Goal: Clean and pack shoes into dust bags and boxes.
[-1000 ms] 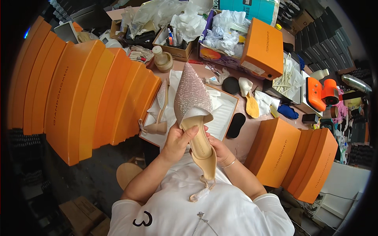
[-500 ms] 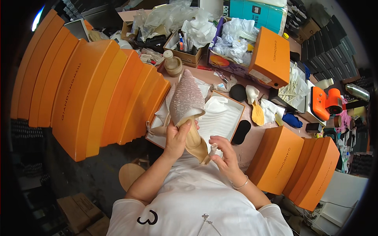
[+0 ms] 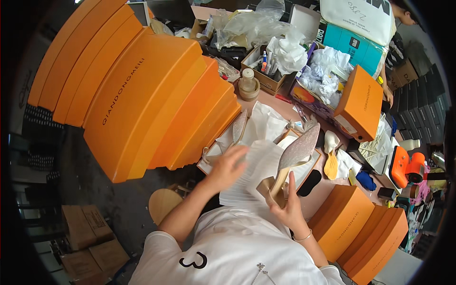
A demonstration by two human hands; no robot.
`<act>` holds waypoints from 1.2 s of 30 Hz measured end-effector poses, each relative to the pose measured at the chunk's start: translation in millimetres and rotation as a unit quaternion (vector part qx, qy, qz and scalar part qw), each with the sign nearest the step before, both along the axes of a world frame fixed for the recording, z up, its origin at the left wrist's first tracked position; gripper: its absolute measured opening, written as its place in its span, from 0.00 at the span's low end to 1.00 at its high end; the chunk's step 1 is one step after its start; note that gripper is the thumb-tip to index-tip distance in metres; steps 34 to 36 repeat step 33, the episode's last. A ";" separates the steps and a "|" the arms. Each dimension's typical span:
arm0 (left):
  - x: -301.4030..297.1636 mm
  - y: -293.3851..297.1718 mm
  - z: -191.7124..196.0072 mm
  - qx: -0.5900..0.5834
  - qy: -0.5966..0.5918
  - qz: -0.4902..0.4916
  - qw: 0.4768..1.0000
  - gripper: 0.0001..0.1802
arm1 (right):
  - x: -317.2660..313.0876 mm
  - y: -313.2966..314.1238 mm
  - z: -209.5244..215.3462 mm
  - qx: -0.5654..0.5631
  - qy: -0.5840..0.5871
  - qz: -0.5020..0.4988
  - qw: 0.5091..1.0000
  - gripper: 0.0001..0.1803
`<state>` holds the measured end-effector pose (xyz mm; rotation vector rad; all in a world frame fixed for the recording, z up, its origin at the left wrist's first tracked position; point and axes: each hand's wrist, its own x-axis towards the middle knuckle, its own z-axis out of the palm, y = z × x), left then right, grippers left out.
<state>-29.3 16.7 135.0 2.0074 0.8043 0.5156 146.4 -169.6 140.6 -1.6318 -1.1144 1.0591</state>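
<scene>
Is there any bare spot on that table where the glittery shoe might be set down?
Very little. One small pink patch of table shows between the bottle and the white wrapping paper. Another lies right of the black insole, before the orange boxes. The back, with pen box, crumpled tissue and plastic bags, is crowded.

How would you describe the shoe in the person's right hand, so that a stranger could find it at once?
Start at the tall row of orange boxes on the left, then look right to the open box with white tissue paper. Just in front of it, the right hand holds a glittery pointed high-heeled shoe. Unlike the second glittery shoe lying in the paper, it is lifted, toe up.
</scene>
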 end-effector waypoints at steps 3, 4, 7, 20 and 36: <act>-51.0 28.7 -51.2 0.052 0.299 -0.010 0.953 0.21 | 12.1 4.3 -29.5 -0.105 -0.017 0.030 0.994 0.51; -58.9 30.6 -71.8 0.072 0.344 -0.040 0.935 0.20 | 16.7 6.7 -48.6 -0.147 -0.046 0.054 0.987 0.50; -55.2 33.5 -89.9 0.134 0.436 -0.127 0.881 0.16 | 13.8 16.7 -77.7 -0.241 -0.098 0.120 0.958 0.50; -32.3 7.8 -156.3 -0.380 -0.071 0.251 0.888 0.23 | 9.0 12.1 -129.6 -0.226 -0.009 0.005 0.974 0.53; -27.7 25.8 -151.2 -0.398 -0.043 0.150 0.904 0.19 | -5.4 17.0 -151.6 -0.147 -0.024 -0.093 0.984 0.53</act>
